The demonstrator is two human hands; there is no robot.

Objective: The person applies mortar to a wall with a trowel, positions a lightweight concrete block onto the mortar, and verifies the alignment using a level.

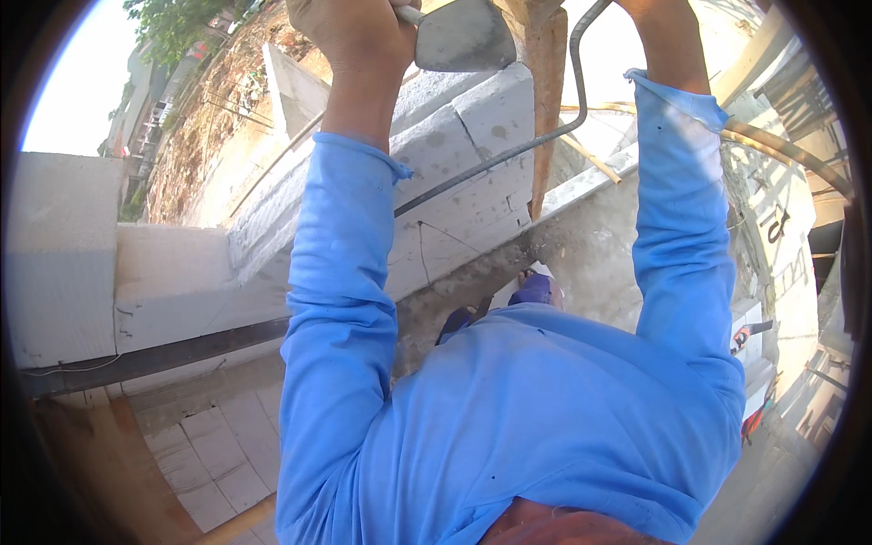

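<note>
My left hand [356, 32] is raised at the top of the head view, its fingers wrapped round the handle of a trowel. The trowel's grey metal blade [465, 38] juts out to the right of the fist, in front of a white block wall [486, 118]. My right hand [661, 11] is up at the top edge, mostly cut off, with only the wrist and lower part showing. Its fingers are out of sight. Close to its left, a bent metal rod [579, 68] runs up out of the picture; whether the hand touches it is hidden.
An upright wooden post [545, 109] stands against the wall between my arms. The rod slants down leftward across the blocks. A concrete ledge [595, 222] lies below, near my feet. Large pale blocks [64, 259] stand at the left above a dark beam [195, 350]. A hose [799, 163] curves at the right.
</note>
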